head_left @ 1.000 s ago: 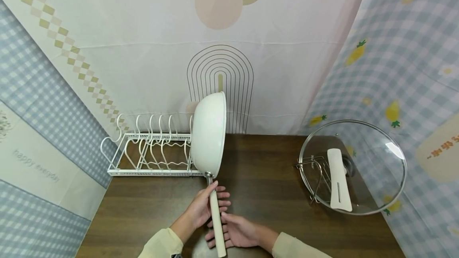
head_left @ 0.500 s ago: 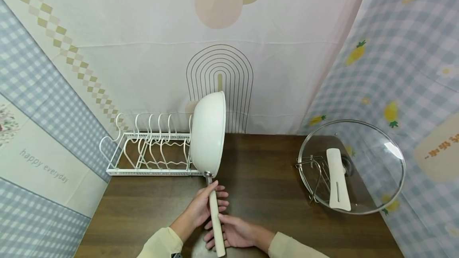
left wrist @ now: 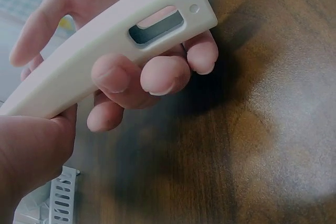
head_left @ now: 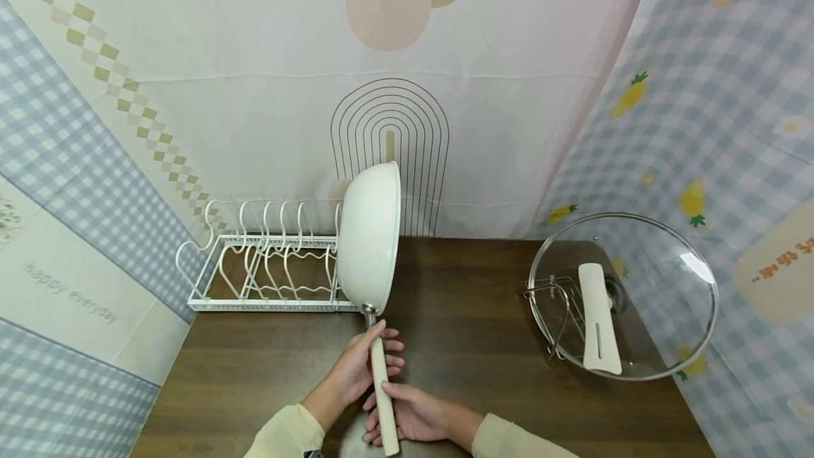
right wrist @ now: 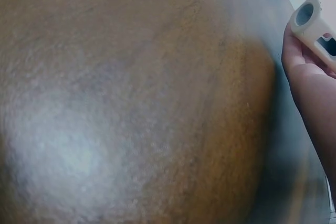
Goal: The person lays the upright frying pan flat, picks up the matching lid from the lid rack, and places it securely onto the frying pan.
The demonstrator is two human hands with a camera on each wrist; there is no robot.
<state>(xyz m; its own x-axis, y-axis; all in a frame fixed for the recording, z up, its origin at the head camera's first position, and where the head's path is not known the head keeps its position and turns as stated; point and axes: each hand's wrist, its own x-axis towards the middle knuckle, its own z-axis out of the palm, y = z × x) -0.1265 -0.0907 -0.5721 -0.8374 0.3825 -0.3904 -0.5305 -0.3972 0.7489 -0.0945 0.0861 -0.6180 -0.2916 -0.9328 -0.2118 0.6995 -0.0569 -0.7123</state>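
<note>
A deep white pan (head_left: 369, 239), wok-like, stands on its side at the right end of a white wire rack (head_left: 267, 306). Its cream handle (head_left: 385, 408) points toward me. My left hand (head_left: 356, 366) holds the handle near the metal neck, thumb along the top and fingers behind. Lower down, my right hand (head_left: 420, 415) holds the handle, thumb on its side. The left wrist view shows right-hand fingertips (left wrist: 165, 74) curled under the handle (left wrist: 79, 72), beside its hanging slot. In the right wrist view, the handle's hollow end (right wrist: 317, 27) shows at the upper right edge.
A large glass lid (head_left: 668, 288) with a long white grip (head_left: 598, 320) leans on a wire stand (head_left: 566, 320) at the right. Brown wooden table (head_left: 483, 316) lies between it and the rack. Patterned cloth walls (head_left: 496, 147) enclose the back and sides.
My right hand has shifted slightly left, and its thumb has come onto the handle. The left hand and the pan show almost no movement.
</note>
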